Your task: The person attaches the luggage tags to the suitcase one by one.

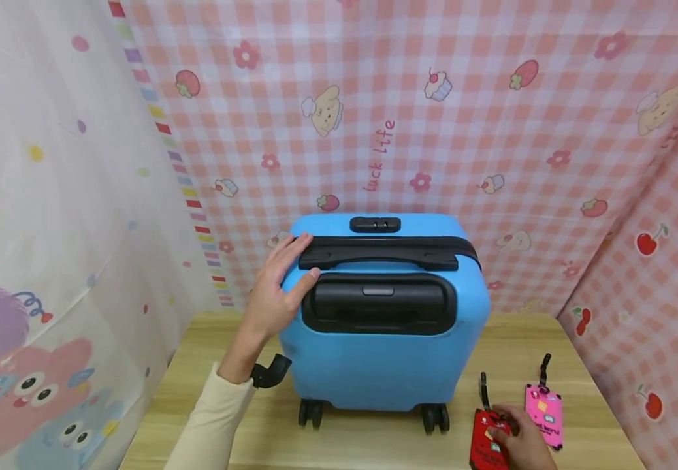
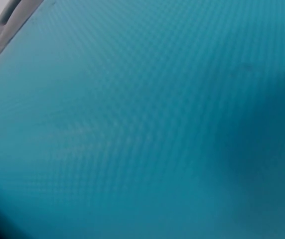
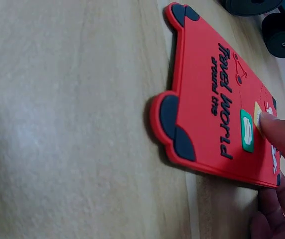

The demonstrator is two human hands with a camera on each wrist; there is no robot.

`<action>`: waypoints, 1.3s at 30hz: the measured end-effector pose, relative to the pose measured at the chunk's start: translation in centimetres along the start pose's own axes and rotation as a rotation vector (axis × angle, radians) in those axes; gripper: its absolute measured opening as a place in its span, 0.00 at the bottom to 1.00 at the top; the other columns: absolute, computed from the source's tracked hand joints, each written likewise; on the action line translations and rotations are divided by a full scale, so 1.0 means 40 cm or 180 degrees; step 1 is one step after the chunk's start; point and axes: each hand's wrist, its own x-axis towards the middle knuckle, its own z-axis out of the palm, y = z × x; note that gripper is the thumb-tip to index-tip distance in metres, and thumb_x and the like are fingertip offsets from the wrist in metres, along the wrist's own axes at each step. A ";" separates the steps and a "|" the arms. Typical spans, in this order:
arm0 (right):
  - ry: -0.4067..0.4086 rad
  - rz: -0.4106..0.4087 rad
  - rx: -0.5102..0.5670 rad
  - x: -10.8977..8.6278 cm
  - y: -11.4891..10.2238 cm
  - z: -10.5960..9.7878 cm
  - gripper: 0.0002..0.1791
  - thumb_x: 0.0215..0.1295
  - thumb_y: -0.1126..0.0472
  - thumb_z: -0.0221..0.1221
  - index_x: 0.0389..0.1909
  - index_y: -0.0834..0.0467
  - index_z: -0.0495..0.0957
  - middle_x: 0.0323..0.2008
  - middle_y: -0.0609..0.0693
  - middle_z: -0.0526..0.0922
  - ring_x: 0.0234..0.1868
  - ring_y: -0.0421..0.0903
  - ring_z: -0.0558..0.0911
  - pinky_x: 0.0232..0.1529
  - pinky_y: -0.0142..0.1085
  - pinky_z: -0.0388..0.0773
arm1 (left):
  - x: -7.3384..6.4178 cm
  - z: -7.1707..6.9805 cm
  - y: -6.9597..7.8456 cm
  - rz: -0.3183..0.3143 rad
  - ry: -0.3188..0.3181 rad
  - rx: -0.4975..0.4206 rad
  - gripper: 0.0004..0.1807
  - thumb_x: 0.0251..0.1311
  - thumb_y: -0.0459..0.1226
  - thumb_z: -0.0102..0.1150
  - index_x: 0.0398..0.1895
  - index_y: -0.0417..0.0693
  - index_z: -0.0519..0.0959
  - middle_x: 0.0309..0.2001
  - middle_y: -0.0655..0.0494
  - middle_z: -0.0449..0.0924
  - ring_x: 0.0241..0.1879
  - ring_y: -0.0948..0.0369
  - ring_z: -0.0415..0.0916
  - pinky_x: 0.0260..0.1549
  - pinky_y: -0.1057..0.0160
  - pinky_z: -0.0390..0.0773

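A light blue suitcase (image 1: 374, 372) stands upright on its wheels, its black top handle (image 1: 377, 253) and recessed pull handle (image 1: 379, 305) facing up and forward. My left hand (image 1: 274, 294) rests on its upper left corner, fingers stretched along the top edge and thumb by the recess; the blue shell (image 2: 142, 119) fills the left wrist view. With thumb and fingers my right hand (image 1: 524, 434) pinches a red luggage tag (image 3: 207, 99) by one end, low over the wooden table. The tag has a black strap. Just beyond that hand lies a pink luggage tag (image 1: 545, 414).
The wooden table (image 1: 198, 391) carries everything. A pink checked curtain (image 1: 462, 130) hangs behind the suitcase, with a similar one at right. A white printed curtain (image 1: 80, 196) hangs at left. Black suitcase wheels (image 3: 282, 37) show in the right wrist view's corner.
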 end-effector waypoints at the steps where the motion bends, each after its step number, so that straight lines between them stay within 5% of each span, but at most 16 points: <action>1: 0.0020 0.0018 -0.0003 0.000 -0.001 0.002 0.29 0.60 0.68 0.66 0.62 0.70 0.70 0.56 0.68 0.74 0.49 0.57 0.78 0.45 0.47 0.77 | 0.000 0.000 -0.001 -0.0005 -0.0005 0.0000 0.30 0.67 0.43 0.57 0.72 0.52 0.69 0.73 0.54 0.65 0.76 0.53 0.51 0.71 0.39 0.53; 12: 0.0036 -0.0157 -0.0451 0.001 0.002 0.005 0.26 0.59 0.65 0.68 0.57 0.68 0.74 0.53 0.68 0.76 0.52 0.63 0.77 0.52 0.59 0.74 | -0.014 0.002 -0.010 -0.0034 0.0000 0.0037 0.29 0.67 0.43 0.57 0.72 0.51 0.69 0.73 0.54 0.65 0.75 0.53 0.51 0.71 0.39 0.53; 21: -0.0018 -0.0184 -0.0623 -0.002 -0.002 -0.004 0.29 0.55 0.65 0.71 0.57 0.69 0.74 0.49 0.67 0.78 0.49 0.65 0.78 0.49 0.58 0.76 | -0.022 0.004 -0.012 -0.0059 0.0024 -0.0001 0.29 0.67 0.43 0.57 0.71 0.54 0.69 0.73 0.55 0.65 0.75 0.54 0.52 0.71 0.40 0.54; 26: -0.0032 -0.0068 -0.0532 0.006 -0.008 -0.008 0.29 0.57 0.63 0.70 0.59 0.67 0.74 0.53 0.72 0.76 0.51 0.69 0.77 0.49 0.59 0.75 | -0.016 0.006 -0.012 -0.0021 0.0040 -0.0019 0.29 0.67 0.43 0.57 0.71 0.55 0.69 0.73 0.55 0.65 0.76 0.55 0.51 0.71 0.41 0.53; 31: -0.0031 0.0189 -0.0307 0.013 -0.018 -0.010 0.27 0.59 0.62 0.69 0.60 0.63 0.77 0.53 0.70 0.78 0.45 0.60 0.80 0.42 0.51 0.77 | -0.009 0.006 -0.011 0.0020 0.0061 -0.0036 0.28 0.67 0.42 0.58 0.71 0.54 0.70 0.72 0.54 0.65 0.75 0.53 0.52 0.71 0.42 0.53; 39: -0.0013 0.0227 -0.0126 0.005 -0.029 -0.013 0.24 0.61 0.63 0.67 0.59 0.62 0.78 0.47 0.68 0.82 0.38 0.52 0.82 0.34 0.43 0.79 | -0.005 0.005 -0.009 0.0033 0.0062 -0.0066 0.28 0.67 0.42 0.57 0.71 0.52 0.70 0.72 0.54 0.65 0.76 0.54 0.52 0.72 0.42 0.53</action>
